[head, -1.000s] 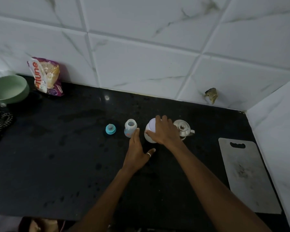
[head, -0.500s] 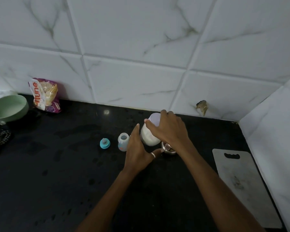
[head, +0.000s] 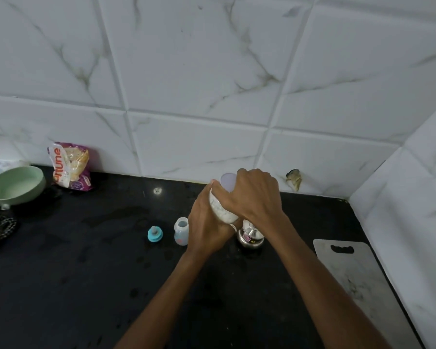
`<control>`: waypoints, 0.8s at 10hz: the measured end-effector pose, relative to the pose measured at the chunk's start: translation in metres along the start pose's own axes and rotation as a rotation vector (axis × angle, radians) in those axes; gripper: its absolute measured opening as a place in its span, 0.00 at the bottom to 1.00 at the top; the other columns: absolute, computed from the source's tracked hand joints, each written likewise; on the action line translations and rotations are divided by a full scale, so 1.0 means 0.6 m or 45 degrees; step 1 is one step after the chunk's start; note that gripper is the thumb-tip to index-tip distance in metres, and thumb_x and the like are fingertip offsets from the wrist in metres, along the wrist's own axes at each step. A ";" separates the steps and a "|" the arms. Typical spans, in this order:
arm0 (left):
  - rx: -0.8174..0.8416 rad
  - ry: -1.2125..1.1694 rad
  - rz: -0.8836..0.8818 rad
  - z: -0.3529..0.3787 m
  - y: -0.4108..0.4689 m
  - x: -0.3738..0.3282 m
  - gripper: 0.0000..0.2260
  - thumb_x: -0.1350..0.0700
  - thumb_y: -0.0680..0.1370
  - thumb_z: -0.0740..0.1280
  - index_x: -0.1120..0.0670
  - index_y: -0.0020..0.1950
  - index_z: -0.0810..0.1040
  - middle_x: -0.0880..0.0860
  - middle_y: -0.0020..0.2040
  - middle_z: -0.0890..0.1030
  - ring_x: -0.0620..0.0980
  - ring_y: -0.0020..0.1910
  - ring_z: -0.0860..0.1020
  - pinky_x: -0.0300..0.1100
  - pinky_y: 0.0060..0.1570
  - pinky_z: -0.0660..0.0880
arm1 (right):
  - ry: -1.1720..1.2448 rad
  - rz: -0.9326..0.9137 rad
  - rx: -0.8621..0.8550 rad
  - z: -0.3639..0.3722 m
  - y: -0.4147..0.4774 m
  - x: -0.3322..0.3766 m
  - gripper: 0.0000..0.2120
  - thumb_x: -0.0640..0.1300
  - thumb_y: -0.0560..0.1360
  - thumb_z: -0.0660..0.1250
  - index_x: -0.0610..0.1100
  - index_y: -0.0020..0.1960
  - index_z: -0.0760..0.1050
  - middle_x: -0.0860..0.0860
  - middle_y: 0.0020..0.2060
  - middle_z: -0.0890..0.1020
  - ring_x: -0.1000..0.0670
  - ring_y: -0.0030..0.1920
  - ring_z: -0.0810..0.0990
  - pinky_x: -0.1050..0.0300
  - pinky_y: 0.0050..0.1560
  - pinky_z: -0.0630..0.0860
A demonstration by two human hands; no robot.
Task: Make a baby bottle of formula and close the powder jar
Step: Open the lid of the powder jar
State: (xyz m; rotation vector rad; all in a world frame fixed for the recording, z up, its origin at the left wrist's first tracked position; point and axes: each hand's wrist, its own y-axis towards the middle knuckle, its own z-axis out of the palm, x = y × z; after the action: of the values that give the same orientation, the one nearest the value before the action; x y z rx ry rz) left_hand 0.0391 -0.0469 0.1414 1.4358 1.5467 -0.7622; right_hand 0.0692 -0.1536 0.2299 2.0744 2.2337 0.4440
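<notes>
Head view, item list by task standing.

- Powder jar [head: 222, 212]: white, powder showing through its wall. Held tilted in the air above the bench [head: 61, 273], between the two hands, just over the steel pot [head: 249, 238].
- Lid [head: 227, 181]: pale lilac, on the jar. Not off yet.
- Left hand [head: 207, 227]: curled round the jar's lower body, bracing it from the left.
- Right hand [head: 254, 195]: fingers curled over the top, gripping the lid at its edge. Judged to be the opening twist; no gap at the lid can be seen.
- Baby bottle [head: 181, 231]: upright on the bench, mouth open, just left of the left hand. Contents cannot be told.
- Teat cap [head: 154, 234]: blue, lying apart on the bench, left of the bottle.
- Also present: green bowl [head: 37, 188], packet [head: 71, 166], cutting board [head: 358, 278].

Standing: early. Bottle uncapped. Outstanding: open jar, dose powder, add liquid, fit teat cap, reclose jar.
</notes>
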 end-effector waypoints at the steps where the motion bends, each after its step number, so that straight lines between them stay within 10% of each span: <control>1: 0.023 -0.044 -0.054 -0.003 0.008 0.006 0.44 0.46 0.62 0.79 0.49 0.76 0.68 0.48 0.65 0.80 0.48 0.62 0.79 0.48 0.63 0.78 | -0.032 -0.059 -0.029 -0.006 -0.004 0.004 0.32 0.72 0.75 0.58 0.45 0.31 0.61 0.52 0.26 0.67 0.53 0.27 0.64 0.56 0.30 0.54; 2: 0.089 0.086 -0.440 -0.006 0.026 -0.038 0.26 0.57 0.69 0.78 0.48 0.64 0.76 0.44 0.47 0.81 0.41 0.51 0.81 0.32 0.54 0.75 | -0.039 -0.105 -0.071 -0.011 -0.007 0.007 0.32 0.71 0.75 0.59 0.45 0.30 0.60 0.53 0.24 0.65 0.55 0.25 0.61 0.58 0.29 0.51; 3: 0.225 -0.022 -0.214 -0.024 0.011 -0.013 0.29 0.58 0.64 0.82 0.46 0.61 0.75 0.39 0.46 0.79 0.39 0.50 0.82 0.28 0.44 0.73 | -0.048 -0.200 -0.132 -0.008 -0.009 0.003 0.32 0.71 0.74 0.61 0.46 0.29 0.58 0.54 0.23 0.63 0.55 0.24 0.59 0.58 0.28 0.50; 4: 0.090 -0.174 -0.426 -0.017 0.000 0.001 0.21 0.70 0.77 0.68 0.56 0.68 0.73 0.47 0.58 0.82 0.44 0.57 0.81 0.35 0.58 0.76 | -0.079 -0.400 -0.181 -0.005 -0.010 -0.012 0.31 0.72 0.72 0.57 0.44 0.31 0.68 0.53 0.24 0.69 0.49 0.24 0.67 0.58 0.30 0.56; 5: -0.209 -0.270 -1.036 0.006 0.058 -0.026 0.30 0.77 0.69 0.46 0.63 0.63 0.77 0.60 0.64 0.80 0.60 0.67 0.76 0.54 0.73 0.67 | -0.112 -0.620 -0.062 -0.022 -0.007 -0.032 0.32 0.72 0.71 0.55 0.44 0.47 0.80 0.50 0.36 0.81 0.45 0.33 0.78 0.56 0.35 0.64; 6: 0.184 0.047 -0.959 -0.012 0.048 -0.015 0.25 0.73 0.68 0.50 0.59 0.54 0.82 0.56 0.55 0.81 0.58 0.59 0.78 0.56 0.69 0.68 | -0.072 -0.726 0.203 -0.058 -0.005 -0.041 0.32 0.69 0.74 0.60 0.52 0.71 0.73 0.56 0.61 0.81 0.48 0.54 0.82 0.53 0.46 0.75; 7: 0.297 0.052 -0.196 -0.047 0.008 0.019 0.27 0.60 0.70 0.79 0.49 0.66 0.76 0.45 0.56 0.81 0.42 0.56 0.80 0.37 0.59 0.76 | 0.025 -0.598 0.442 -0.088 -0.008 -0.036 0.37 0.72 0.75 0.61 0.57 0.79 0.61 0.59 0.76 0.69 0.50 0.70 0.74 0.49 0.63 0.72; 8: 0.301 -0.169 0.097 -0.067 -0.003 0.008 0.39 0.51 0.63 0.86 0.31 0.65 0.69 0.36 0.58 0.81 0.34 0.57 0.81 0.33 0.52 0.79 | 0.028 -0.330 0.450 -0.099 -0.009 -0.023 0.44 0.79 0.72 0.52 0.52 0.78 0.63 0.51 0.74 0.73 0.45 0.69 0.75 0.47 0.64 0.71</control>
State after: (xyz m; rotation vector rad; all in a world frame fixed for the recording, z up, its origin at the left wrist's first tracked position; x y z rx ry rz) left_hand 0.0301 -0.0096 0.1545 1.5709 1.3275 -0.9997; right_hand 0.0510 -0.1773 0.2832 1.8765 2.7104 0.0559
